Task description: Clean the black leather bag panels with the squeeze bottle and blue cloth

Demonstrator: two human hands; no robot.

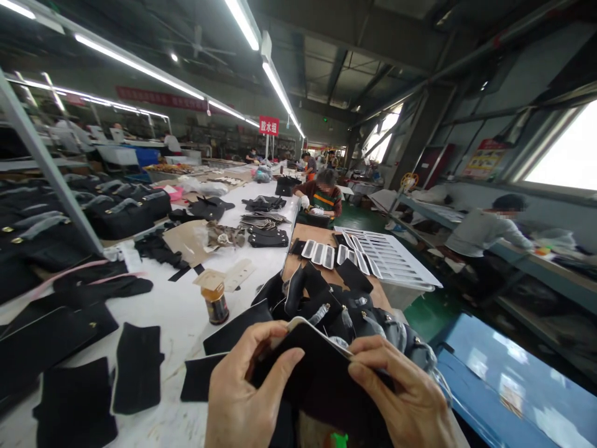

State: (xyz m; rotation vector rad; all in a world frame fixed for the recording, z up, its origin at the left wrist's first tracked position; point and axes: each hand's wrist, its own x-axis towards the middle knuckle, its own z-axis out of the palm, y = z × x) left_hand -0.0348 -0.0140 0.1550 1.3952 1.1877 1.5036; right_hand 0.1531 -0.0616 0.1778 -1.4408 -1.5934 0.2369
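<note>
The black piece (321, 379), pale along its top rim, sits at six o'clock in the view, gripped from both sides. The left hand (247, 392) is closed on its nine o'clock edge, thumb laid across the face and fingers curled over the rim. The right hand (403, 398) pinches the three o'clock edge, thumb on top. Just beyond, at twelve o'clock, a pile of black parts (336, 302) crowds the edge of the surface (186, 314). Open white room lies at ten o'clock, between a jar (216, 303) and flat black cutouts (137, 367). The piece's lower part is cut off by the frame. It may be leather, but I cannot be sure.
</note>
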